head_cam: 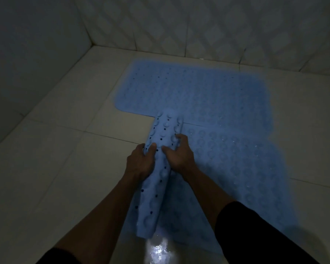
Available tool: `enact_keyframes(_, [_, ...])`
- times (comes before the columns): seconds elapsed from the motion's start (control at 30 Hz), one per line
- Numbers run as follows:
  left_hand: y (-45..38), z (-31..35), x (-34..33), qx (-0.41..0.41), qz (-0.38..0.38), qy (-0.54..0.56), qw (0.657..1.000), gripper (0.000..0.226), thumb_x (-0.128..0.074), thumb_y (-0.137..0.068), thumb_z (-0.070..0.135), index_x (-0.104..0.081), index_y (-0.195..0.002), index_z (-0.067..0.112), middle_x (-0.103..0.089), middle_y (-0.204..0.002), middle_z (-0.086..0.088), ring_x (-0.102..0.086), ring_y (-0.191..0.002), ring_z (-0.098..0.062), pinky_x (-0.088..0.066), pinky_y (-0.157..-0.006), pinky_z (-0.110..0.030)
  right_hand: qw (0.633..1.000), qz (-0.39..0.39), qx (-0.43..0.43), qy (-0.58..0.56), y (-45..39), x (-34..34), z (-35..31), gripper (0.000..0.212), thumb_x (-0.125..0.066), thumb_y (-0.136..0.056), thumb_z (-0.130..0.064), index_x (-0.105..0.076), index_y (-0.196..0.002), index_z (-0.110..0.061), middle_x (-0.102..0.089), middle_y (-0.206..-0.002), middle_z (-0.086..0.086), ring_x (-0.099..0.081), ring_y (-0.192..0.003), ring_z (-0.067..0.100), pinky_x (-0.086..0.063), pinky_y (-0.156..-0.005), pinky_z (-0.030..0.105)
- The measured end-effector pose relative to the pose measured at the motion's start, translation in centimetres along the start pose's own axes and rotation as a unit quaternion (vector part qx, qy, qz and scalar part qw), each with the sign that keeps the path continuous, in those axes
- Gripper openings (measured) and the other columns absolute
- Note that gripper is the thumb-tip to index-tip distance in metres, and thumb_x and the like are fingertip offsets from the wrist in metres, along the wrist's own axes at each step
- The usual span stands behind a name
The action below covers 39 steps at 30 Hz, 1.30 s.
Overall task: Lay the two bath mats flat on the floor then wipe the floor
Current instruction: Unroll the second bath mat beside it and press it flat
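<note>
Two bath mats | far mat [198, 88] flat by wall | near mat [236, 159] half unrolled, roll [160, 159] pointing away from person | left hand [141, 161], right hand [177, 151] both gripping roll, equally near | unrolling would go leftward over bare floor [55, 149]

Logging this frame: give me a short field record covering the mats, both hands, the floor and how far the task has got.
setting: tiled corner, dim light
far mat: blue, flat on the floor near the wall
near mat: blue, part flat on the right, left part rolled
roll: suction cups facing out, lying on the floor
left hand: grips the roll, fingers curled round it
right hand: grips the roll from the other side
floor: pale tiles, wet shine at the bottom edge
progress: second mat not yet flat; no wiping tool seen
</note>
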<state>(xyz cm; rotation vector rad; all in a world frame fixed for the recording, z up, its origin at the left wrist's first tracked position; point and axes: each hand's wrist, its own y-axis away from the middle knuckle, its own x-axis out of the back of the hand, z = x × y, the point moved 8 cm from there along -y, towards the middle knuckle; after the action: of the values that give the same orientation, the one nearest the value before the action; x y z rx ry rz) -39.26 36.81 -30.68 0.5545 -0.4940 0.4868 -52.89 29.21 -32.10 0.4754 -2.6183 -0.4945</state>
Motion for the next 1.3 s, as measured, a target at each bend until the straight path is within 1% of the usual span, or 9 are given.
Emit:
enact_keyframes(0.1, [-0.4, -0.9, 1.8, 0.000, 0.032, -0.007, 0.999, 0.067, -0.045, -0.096, 0.057, -0.044, -0.145, 0.012, -0.059, -0.136, -0.012, -0.057, -0.120, -0.027, -0.042, -0.095, -0.027, 0.999, -0.003, -0.037, -0.027, -0.9, -1.0, -0.3, 0.058, -0.063, -0.080, -0.045, -0.041, -0.132, -0.031, -0.060, -0.129, 0.005, -0.061, -0.111, 0.027, -0.053, -0.094, 0.047])
enact_keyframes(0.3, [-1.4, -2.2, 3.2, -0.062, -0.017, -0.049, 0.997, 0.075, -0.077, -0.083, 0.036, -0.039, -0.145, 0.018, -0.049, -0.114, 0.014, -0.050, -0.102, -0.004, -0.039, -0.068, -0.002, 0.997, -0.024, 0.011, 0.067, -1.8, -3.8, -2.0, 0.048, -0.053, -0.093, -0.020, -0.044, -0.140, -0.013, -0.054, -0.136, 0.016, -0.052, -0.123, 0.035, -0.042, -0.102, 0.037])
enact_keyframes(0.47, [-2.8, -4.2, 5.5, -0.078, 0.034, -0.102, 0.991, 0.082, -0.061, -0.075, 0.044, -0.036, -0.147, 0.015, -0.051, -0.130, -0.014, -0.054, -0.116, -0.028, -0.048, -0.091, -0.037, 0.994, -0.063, 0.017, 0.085, -2.6, -5.6, -2.7, 0.049, -0.047, -0.097, -0.014, -0.040, -0.145, -0.015, -0.043, -0.148, 0.014, -0.044, -0.132, 0.032, -0.034, -0.107, 0.031])
enact_keyframes(0.6, [-3.2, -4.4, 6.2, -0.099, 0.074, -0.130, 0.984, 0.049, -0.047, -0.090, 0.024, -0.045, -0.138, 0.018, -0.046, -0.133, -0.014, -0.052, -0.117, -0.033, -0.050, -0.090, -0.046, 0.983, -0.102, 0.057, 0.145, -2.8, -8.2, -3.8, 0.052, -0.051, -0.093, -0.007, -0.042, -0.145, -0.008, -0.048, -0.141, 0.018, -0.047, -0.129, 0.032, -0.036, -0.104, 0.031])
enact_keyframes(0.77, [-4.3, -6.2, 6.3, -0.072, 0.035, -0.200, 0.977, 0.081, -0.049, -0.089, 0.062, -0.022, -0.152, 0.020, -0.041, -0.144, -0.010, -0.046, -0.126, -0.033, -0.045, -0.097, -0.054, 0.973, -0.117, 0.095, 0.177, -3.4, -10.4, -4.9, 0.052, -0.053, -0.088, -0.004, -0.046, -0.140, -0.005, -0.052, -0.138, 0.019, -0.050, -0.127, 0.034, -0.039, -0.105, 0.036])
enact_keyframes(0.97, [-6.6, -7.0, 9.7, -0.049, 0.065, -0.322, 0.943, 0.081, -0.046, -0.096, 0.040, 0.003, -0.157, 0.019, -0.019, -0.157, -0.014, -0.029, -0.138, -0.036, -0.033, -0.104, -0.061, 0.965, -0.104, 0.089, 0.224, -4.9, -10.9, -4.4, 0.063, -0.057, -0.084, -0.011, -0.041, -0.145, -0.016, -0.047, -0.139, 0.015, -0.048, -0.128, 0.030, -0.041, -0.107, 0.038])
enact_keyframes(1.03, [-7.1, -6.9, 10.1, -0.058, 0.074, -0.380, 0.920, 0.083, -0.050, -0.095, 0.038, 0.002, -0.157, 0.020, -0.010, -0.160, -0.015, -0.017, -0.145, -0.035, -0.023, -0.111, -0.064, 0.960, -0.101, 0.094, 0.243, -5.2, -11.1, -4.4, 0.062, -0.058, -0.085, -0.011, -0.041, -0.145, -0.017, -0.046, -0.139, 0.014, -0.048, -0.128, 0.030, -0.042, -0.106, 0.037])
enact_keyframes(1.2, [-8.3, -6.7, 10.0, -0.110, 0.089, -0.633, 0.762, 0.064, -0.025, -0.102, 0.047, -0.017, -0.156, 0.014, 0.005, -0.164, -0.015, 0.007, -0.150, -0.039, 0.007, -0.111, -0.073, 0.933, -0.076, 0.141, 0.323, -5.8, -11.4, -4.8, 0.060, -0.056, -0.089, -0.016, -0.038, -0.146, -0.019, -0.043, -0.141, 0.010, -0.040, -0.130, 0.031, -0.040, -0.103, 0.040])
enact_keyframes(1.3, [-8.8, -6.5, 9.2, -0.123, 0.094, -0.620, 0.769, 0.066, -0.017, -0.098, 0.042, -0.031, -0.151, 0.007, 0.000, -0.164, -0.018, 0.003, -0.150, -0.040, 0.008, -0.114, -0.069, 0.888, -0.026, 0.182, 0.421, -6.3, -10.8, -4.9, 0.059, -0.052, -0.090, -0.029, -0.034, -0.146, -0.025, -0.035, -0.149, 0.006, -0.031, -0.135, 0.029, -0.037, -0.101, 0.046])
